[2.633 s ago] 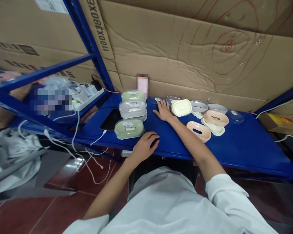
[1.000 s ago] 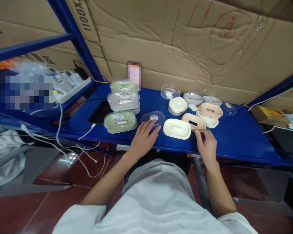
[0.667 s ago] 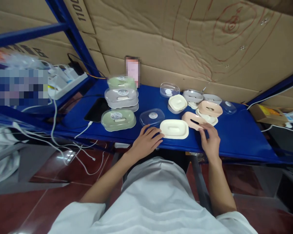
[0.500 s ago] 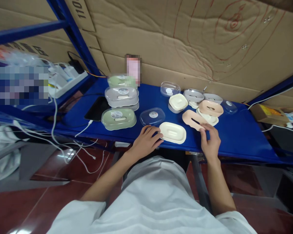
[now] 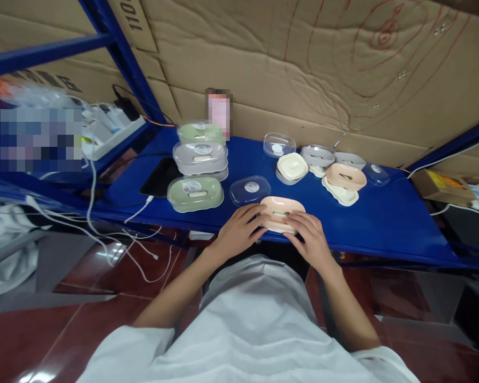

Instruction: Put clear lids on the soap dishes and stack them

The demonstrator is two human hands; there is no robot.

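A pink soap dish insert [image 5: 282,205] with a slot in its middle sits on a cream base [image 5: 277,230], of which only the lower rim shows. My left hand [image 5: 244,227] grips the left end of the pair, thumb at the front. My right hand [image 5: 310,236] holds the right end, its fingers over the pink piece and its thumb at the near edge. Just behind my left hand lies a clear lid [image 5: 239,192] with a round label. To the right, another pink insert [image 5: 346,174] rests over a cream base [image 5: 343,194].
Lidded green [image 5: 195,196] and grey soap dishes [image 5: 199,159] stand at the left beside a black phone [image 5: 159,178]. Grey inserts [image 5: 317,155], a cream-topped grey dish [image 5: 293,167] and clear lids [image 5: 279,143] lie along the back. Cardboard [image 5: 263,69] walls the blue table [image 5: 398,223].
My right hand has carried the pink insert leftward from the right and set it over the cream base. My left hand has stayed at the base's left end.
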